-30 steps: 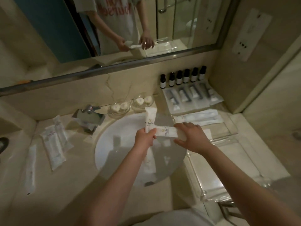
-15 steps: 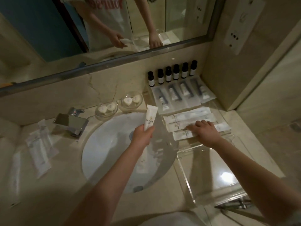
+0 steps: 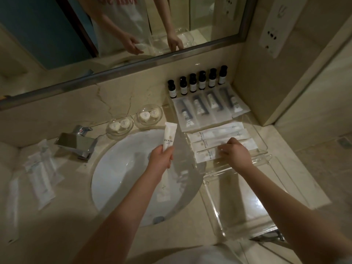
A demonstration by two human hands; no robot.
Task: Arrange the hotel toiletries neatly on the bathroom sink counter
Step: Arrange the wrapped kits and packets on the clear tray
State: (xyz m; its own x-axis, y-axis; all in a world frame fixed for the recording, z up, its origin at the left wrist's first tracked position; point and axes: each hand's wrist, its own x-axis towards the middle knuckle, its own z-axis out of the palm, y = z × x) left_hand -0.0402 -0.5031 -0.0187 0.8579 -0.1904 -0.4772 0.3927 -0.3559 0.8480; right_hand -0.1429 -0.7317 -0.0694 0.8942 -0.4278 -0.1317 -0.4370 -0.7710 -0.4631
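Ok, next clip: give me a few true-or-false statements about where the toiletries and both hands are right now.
1. The left hand holds a white tube upright over the sink. True.
2. Six dark-capped bottles stand in a row against the back wall. True.
3. The right hand is on the tap. False: it rests on the long white packets lying in the clear tray, right of the sink.
4. The two glass dishes are empty. False: each holds two small round white items.
5. Wrapped packets lie on the counter left of the sink. True.
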